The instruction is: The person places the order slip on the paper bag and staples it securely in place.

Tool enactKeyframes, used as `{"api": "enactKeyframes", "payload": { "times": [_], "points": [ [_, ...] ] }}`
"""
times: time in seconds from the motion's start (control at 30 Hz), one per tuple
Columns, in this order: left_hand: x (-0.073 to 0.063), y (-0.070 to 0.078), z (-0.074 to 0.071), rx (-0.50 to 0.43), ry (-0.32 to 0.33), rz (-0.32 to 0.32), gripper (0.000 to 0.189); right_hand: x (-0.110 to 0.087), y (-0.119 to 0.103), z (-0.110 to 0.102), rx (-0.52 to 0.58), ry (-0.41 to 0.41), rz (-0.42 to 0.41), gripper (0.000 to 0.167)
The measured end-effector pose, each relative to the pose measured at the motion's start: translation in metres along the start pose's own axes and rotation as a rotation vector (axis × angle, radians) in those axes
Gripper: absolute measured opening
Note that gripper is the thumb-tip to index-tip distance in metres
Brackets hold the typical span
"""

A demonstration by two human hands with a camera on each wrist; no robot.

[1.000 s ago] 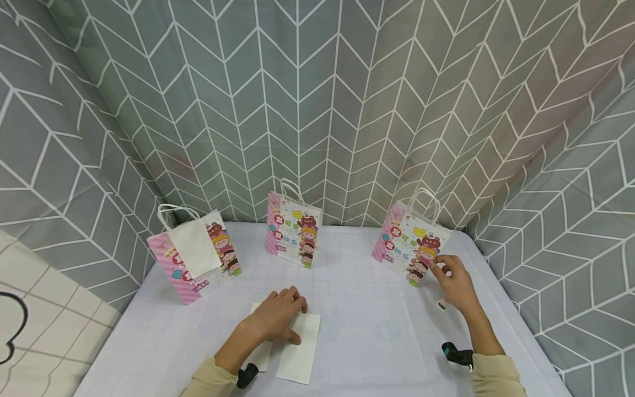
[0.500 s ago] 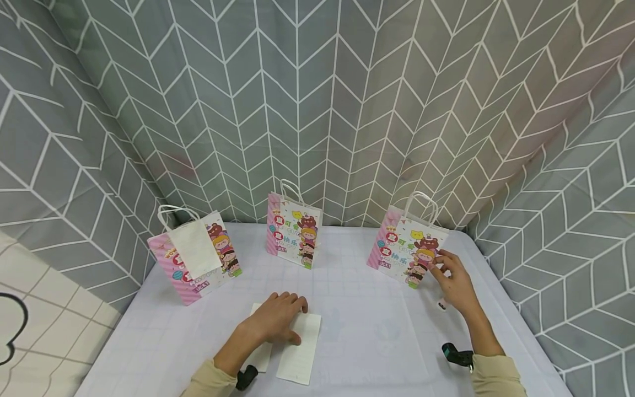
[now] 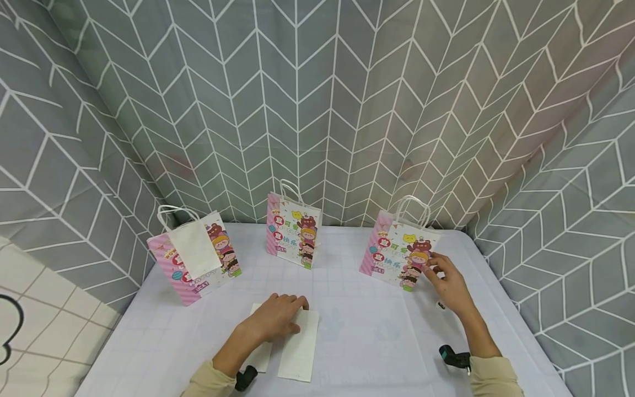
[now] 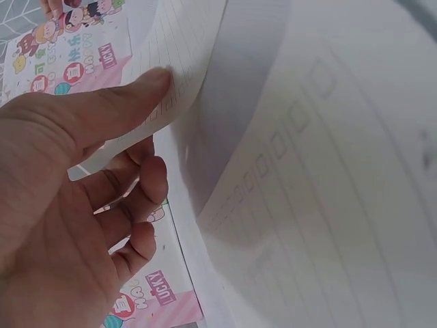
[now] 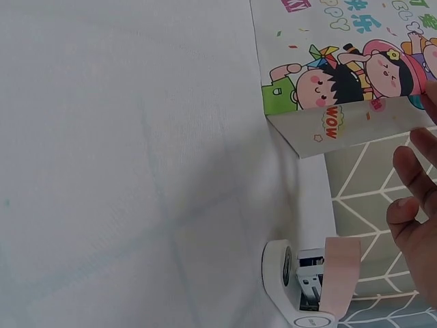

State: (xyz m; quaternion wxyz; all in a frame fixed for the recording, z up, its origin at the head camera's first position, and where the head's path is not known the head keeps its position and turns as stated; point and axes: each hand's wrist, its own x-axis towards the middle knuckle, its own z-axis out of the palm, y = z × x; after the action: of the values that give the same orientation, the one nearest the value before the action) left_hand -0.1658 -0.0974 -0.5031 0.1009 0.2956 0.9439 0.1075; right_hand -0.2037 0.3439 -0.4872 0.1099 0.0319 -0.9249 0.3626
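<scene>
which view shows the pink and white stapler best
The right wrist view: the stapler is large there, with nothing in front. The head view shows only a small bit near the right hand; the left wrist view, none.

Beige sleeves point(image 3: 496, 377); black wrist cameras point(image 3: 455, 358), the right one's end seemingly greenish.

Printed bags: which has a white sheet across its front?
The left bag: a white sheet hides part of its print; the middle bag and right bag carry none.
</scene>
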Motion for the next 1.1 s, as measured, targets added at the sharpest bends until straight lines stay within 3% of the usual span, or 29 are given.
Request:
{"api": "enactKeyframes", "payload": {
  "times": [0.37,0.7,0.97,1.1],
  "points": [
    [0.001,-0.002,-0.004,-0.016,0.085,0.037,0.031,-0.002,-0.009,0.006,0.020,-0.035,-0.036,0.027],
    [0.001,0.000,-0.010,-0.011,0.235,0.121,0.018,-0.002,-0.013,0.012,0.036,-0.082,-0.060,0.023],
    [0.001,0.000,-0.017,-0.029,0.303,0.144,0.016,-0.002,-0.022,0.018,0.068,-0.131,-0.044,0.025],
    [0.001,0.001,-0.018,-0.022,0.367,0.174,0.014,-0.002,-0.026,0.022,0.081,-0.141,-0.050,0.023]
  ]
}}
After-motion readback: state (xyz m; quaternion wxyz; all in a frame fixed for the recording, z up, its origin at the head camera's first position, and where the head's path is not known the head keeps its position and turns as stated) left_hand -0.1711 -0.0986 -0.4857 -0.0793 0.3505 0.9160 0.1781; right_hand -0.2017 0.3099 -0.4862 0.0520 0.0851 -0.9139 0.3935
